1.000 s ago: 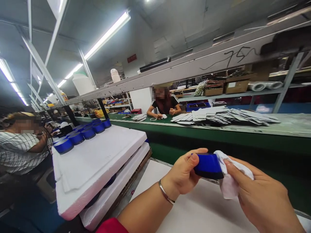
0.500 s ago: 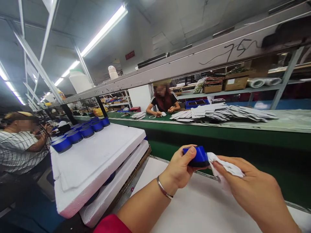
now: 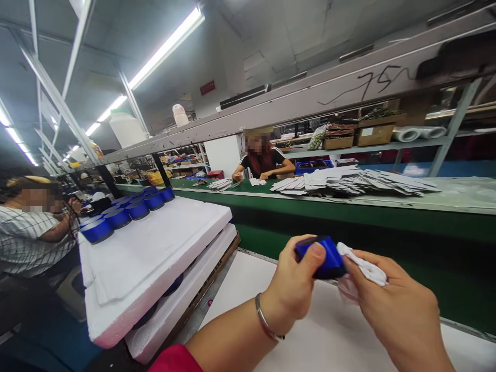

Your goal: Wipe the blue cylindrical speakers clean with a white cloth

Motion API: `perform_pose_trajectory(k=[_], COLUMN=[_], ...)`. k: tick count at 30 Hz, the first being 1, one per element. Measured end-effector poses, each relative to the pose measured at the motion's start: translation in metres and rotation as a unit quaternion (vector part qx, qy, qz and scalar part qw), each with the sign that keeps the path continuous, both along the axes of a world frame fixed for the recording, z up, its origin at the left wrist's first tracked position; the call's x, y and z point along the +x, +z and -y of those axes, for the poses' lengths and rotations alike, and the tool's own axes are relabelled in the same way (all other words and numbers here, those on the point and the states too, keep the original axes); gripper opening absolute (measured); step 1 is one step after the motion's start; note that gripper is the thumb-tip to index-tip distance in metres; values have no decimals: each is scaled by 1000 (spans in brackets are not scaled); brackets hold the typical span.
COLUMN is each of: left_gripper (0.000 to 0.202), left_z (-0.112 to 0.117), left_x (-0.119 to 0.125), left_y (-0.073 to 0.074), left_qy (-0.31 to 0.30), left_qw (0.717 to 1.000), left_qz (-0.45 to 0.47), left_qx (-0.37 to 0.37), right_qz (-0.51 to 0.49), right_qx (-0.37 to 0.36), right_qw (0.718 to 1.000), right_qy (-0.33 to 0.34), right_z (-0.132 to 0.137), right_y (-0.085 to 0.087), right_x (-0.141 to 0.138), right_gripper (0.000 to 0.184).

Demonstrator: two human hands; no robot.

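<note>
In front of me my left hand [image 3: 294, 276] grips a blue round part with a black base [image 3: 327, 257], thumb across its side, the part tilted. Close against its right edge, my right hand [image 3: 399, 299] pinches a crumpled white cloth [image 3: 364, 264]; whether the cloth touches the part I cannot tell. Several similar blue and black parts [image 3: 137, 209] stand in rows on a white foam board [image 3: 166, 243] at my left. Below both hands lies a white sheet [image 3: 240, 289] on the bench.
A second foam board [image 3: 186, 289] lies stacked under the first, with dark blue parts between. Beyond runs a green bench [image 3: 256, 206] with a pile of white flat pieces [image 3: 356, 181]. One person [image 3: 263, 160] sits opposite, another [image 3: 34, 232] at far left. An overhead beam [image 3: 279, 106] crosses above.
My left hand has tipped the blue part and brought it slightly down and right. The right hand has moved a little with the cloth. The person opposite has shifted their hands.
</note>
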State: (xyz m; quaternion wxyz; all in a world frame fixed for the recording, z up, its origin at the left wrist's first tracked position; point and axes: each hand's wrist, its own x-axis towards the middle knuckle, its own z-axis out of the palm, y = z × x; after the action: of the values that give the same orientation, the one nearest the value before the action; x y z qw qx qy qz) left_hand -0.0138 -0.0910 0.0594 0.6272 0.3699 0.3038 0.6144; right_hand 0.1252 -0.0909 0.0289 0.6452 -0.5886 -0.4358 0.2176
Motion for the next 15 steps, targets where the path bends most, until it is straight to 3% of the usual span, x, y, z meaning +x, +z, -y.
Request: perform_pose_trajectory(k=[3,7,9,12,15], left_gripper=[104,108,109,108,102], left_z=[5,0,-4,-7,-6], left_x=[1,-3,-5,-8,-8], left_y=[4,8,7,2,-2], left_qy=[-23,-1,5,15,17], left_qw=[999,1000,999,1000,1000], left_qz=[-1,21,23,3,-19], left_qx=[23,-21,-31,-24,6], right_qz=[-58,-121,-104,64,250], right_qx=[-53,-73,-58,84,259], right_qw=[997,990,993,994,932], right_qy=[6,-11,-4,41,34], right_z=[-8,-3,4,17,24], right_y=[2,1,2,2,-1], right_x=[14,15,10,-1,-12], right_gripper=[70,91,88,59,26])
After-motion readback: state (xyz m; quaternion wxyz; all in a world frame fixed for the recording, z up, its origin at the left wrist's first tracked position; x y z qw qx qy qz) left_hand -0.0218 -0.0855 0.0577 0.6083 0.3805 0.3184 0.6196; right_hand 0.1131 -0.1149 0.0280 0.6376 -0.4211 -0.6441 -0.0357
